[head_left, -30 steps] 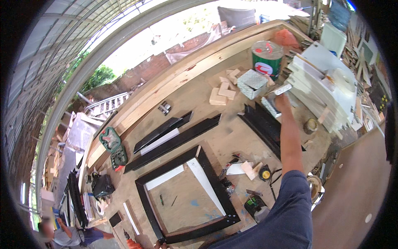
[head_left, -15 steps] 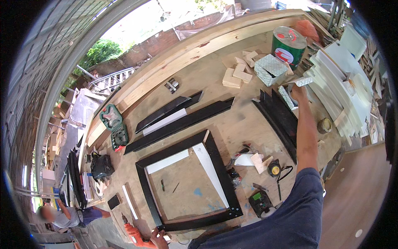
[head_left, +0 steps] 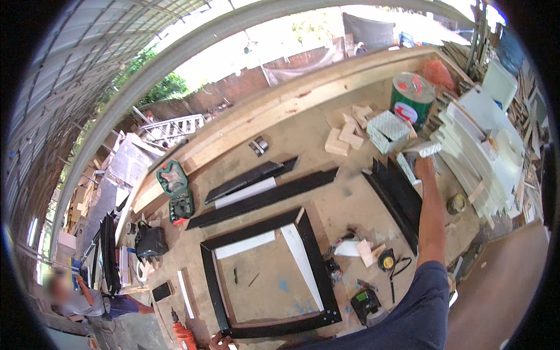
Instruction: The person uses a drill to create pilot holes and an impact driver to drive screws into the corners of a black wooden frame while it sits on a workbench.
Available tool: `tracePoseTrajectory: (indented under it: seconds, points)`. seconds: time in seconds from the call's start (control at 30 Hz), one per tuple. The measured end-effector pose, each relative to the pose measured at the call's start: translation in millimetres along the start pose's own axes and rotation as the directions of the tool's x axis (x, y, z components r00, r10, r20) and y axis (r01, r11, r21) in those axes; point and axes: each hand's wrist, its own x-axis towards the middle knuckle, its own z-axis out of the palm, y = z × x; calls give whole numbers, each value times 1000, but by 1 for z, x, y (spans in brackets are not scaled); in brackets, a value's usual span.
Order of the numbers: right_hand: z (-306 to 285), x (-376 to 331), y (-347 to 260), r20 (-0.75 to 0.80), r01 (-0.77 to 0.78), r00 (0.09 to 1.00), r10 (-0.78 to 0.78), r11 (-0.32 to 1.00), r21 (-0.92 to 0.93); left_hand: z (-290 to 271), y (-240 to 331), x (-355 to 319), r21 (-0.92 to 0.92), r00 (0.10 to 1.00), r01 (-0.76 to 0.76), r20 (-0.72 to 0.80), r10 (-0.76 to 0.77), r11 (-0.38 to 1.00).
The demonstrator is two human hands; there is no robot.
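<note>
A black rectangular frame (head_left: 271, 329) with white inner strips lies flat on the wooden workbench (head_left: 326, 204). At its near left corner, my left hand (head_left: 220, 341) has its fingers closed on the edge, partly cut off by the picture's lower rim. My right arm stretches far across the bench. My right hand (head_left: 424, 168) is at a small open box (head_left: 408, 168) with patterned sides, beside a stack of black mitred strips (head_left: 394, 201). Its fingers are hidden by the box and its raised flap (head_left: 430, 149). Another patterned box (head_left: 387, 132) stands just beyond, near L-shaped wooden pieces (head_left: 345, 139).
An orange drill (head_left: 184, 336), a phone (head_left: 162, 290) and a white strip (head_left: 185, 294) lie left of the frame. Right of it are a tape measure (head_left: 386, 259) and a green-black device (head_left: 367, 303). Black mouldings (head_left: 265, 198), a green tool case (head_left: 175, 189) and a green can (head_left: 413, 100) sit farther back.
The view has tilted up, so the bench appears lower. My right hand stays at the small box and my left hand at the frame's corner.
</note>
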Motion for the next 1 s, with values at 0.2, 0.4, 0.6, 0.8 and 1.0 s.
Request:
tracePoseTrajectory:
  seconds: [0.2,0.4,0.6,0.8,1.0]
  points:
    - [14,4,-14,3,-133,991,134,985,106,3,-21,-7,-70,992,115,-38,-118,991]
    - [-2,0,-27,-177,-26,981,82,955,297,13,8,-13,-103,997,62,-31,-65,993]
    - [-5,-4,-21,-101,-77,990,98,978,196,20,20,-6,-131,993,97,-48,-104,987]
    - [16,5,4,-149,-98,981,126,979,180,13,-30,3,-28,991,123,-51,-124,992]
    - [19,7,17,-266,-86,954,141,974,208,19,26,-8,-138,979,160,-103,-175,977]
